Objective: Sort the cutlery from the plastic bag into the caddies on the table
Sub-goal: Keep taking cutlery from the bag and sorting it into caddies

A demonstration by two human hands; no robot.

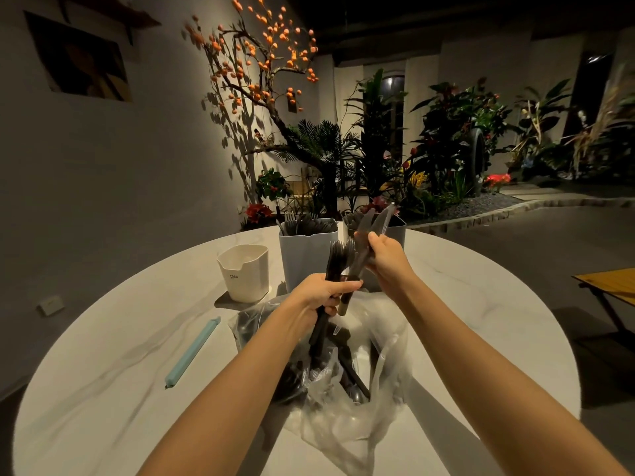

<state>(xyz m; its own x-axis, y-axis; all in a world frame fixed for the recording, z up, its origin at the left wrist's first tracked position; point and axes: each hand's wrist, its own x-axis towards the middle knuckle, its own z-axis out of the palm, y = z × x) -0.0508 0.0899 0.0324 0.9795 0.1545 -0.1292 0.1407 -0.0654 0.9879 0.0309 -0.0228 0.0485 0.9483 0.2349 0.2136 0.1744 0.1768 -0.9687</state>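
Knives (pixel 372 228) stand blade-up in the right hand (pixel 385 261), just before the right grey caddy (pixel 395 231); the left hand (pixel 321 293) grips upright forks (pixel 338 259) above the plastic bag (pixel 343 389)

— How many caddies stand on the round white marble-look counter (pixel 481 304)?

— Three: one small cream plastic caddy (pixel 244 271) left of the left grip (pixel 321 293), one tall grey plastic caddy (pixel 305 249) just beyond it, and a second grey caddy (pixel 395 228) behind the right grip (pixel 381 255).

— Bags?

— One clear crumpled plastic bag (pixel 343 407), below both grips.

— And the cutlery?

— A bunch of black plastic forks (pixel 338 259) in the left grip, several black and clear plastic knives (pixel 372 221) in the right; exact numbers can't be told. One pale blue plastic sealing clip (pixel 192 352) lies far left.
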